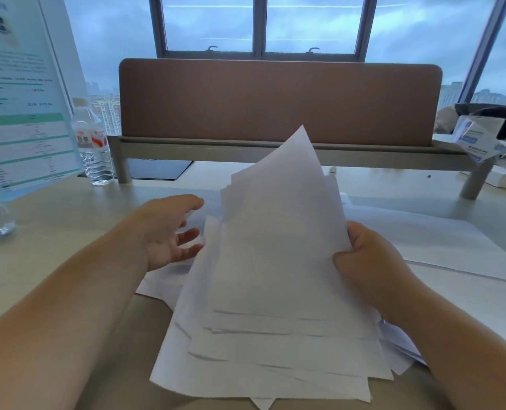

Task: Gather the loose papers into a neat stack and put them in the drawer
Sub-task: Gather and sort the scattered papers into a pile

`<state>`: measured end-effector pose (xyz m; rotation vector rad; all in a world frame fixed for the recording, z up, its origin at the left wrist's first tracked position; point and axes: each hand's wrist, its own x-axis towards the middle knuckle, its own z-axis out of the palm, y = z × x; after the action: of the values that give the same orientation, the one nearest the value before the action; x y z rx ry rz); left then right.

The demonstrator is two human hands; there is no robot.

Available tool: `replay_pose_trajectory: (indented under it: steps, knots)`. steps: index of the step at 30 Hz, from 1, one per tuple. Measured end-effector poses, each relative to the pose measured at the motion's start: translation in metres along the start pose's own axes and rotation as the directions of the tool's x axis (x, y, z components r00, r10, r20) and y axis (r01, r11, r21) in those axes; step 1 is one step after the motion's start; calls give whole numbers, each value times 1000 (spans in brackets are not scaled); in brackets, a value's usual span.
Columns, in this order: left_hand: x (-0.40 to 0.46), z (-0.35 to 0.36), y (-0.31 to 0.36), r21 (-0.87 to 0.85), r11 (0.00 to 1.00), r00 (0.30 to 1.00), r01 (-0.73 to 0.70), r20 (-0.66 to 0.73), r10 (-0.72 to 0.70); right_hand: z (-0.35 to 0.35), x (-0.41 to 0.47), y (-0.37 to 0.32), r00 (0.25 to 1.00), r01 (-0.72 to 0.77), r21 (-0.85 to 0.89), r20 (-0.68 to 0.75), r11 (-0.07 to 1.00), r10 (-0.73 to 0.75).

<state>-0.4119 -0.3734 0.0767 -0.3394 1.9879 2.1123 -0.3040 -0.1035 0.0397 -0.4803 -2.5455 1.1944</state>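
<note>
While the right hand (370,261) pinches the fanned papers (275,276) at their right edge, I note the left hand (169,232) spread, holding nothing, just left of them. More sheets (453,247) lie on the desk (53,232) under and right of the bundle. Risk: a one-sided pinch may let misaligned sheets slide out. No drawer visible; water bottle (93,143) far left looks part full.

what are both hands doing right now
Left hand: open, fingers spread, beside the papers, holding nothing.
Right hand: closed on the papers' right edge, holding the bundle.
</note>
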Motion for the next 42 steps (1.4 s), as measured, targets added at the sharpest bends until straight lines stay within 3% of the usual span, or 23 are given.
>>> replay_pose_trajectory:
  steps: [3, 5, 7, 10, 15, 20, 25, 27, 29, 33, 35, 39, 42]
  knots:
    - [2, -2, -3, 37, 999, 995, 18, 95, -22, 0, 1, 1, 1000, 10, 3, -7, 1000, -10]
    - [0, -1, -6, 268, 963, 989, -4, 146, -36, 1, 1, 1, 1000, 3, 17, -8, 1000, -3]
    - [-5, 2, -11, 519, 853, 988, -51, 150, -32, 2, 2, 2, 1000, -11, 48, -16, 999, 12]
    - [-8, 4, -14, 630, 770, 988, -102, 154, 5, 3, 3, 4, 999, -50, 147, -12, 988, 52]
    - [-7, 13, -20, 525, 843, 973, -120, 231, -5, 5, 5, 5, 996, -80, 326, 59, 942, 64]
    - [0, 21, -27, 545, 776, 947, -317, 224, 230, 7, 4, 5, 988, -73, 377, 151, 923, 16]
    - [5, 20, -26, 231, 878, 907, -420, 147, 395, 9, 5, 4, 993, -82, 495, 110, 865, 31]
    - [3, 21, -22, 27, 919, 913, -394, 126, 388, 7, 6, 4, 995, -84, 533, 96, 842, 38]
    - [-2, 22, -22, -70, 937, 923, -341, 163, 348, 6, 5, 2, 994, -79, 534, 104, 842, 27]
    - [-9, 26, -27, 25, 933, 901, -360, 268, 341, 8, 4, 4, 999, 20, 404, 21, 915, -31]
    - [-9, 26, -27, -5, 932, 896, -362, 274, 349, 7, 3, 2, 998, 65, 423, -46, 904, -50]
    - [-13, 28, -29, 16, 928, 885, -373, 305, 351, -1, 2, -3, 993, 115, 609, -100, 785, -68]
    - [-17, 31, -30, -8, 913, 871, -408, 297, 391, -5, -2, -7, 991, 101, 730, -13, 676, -134]
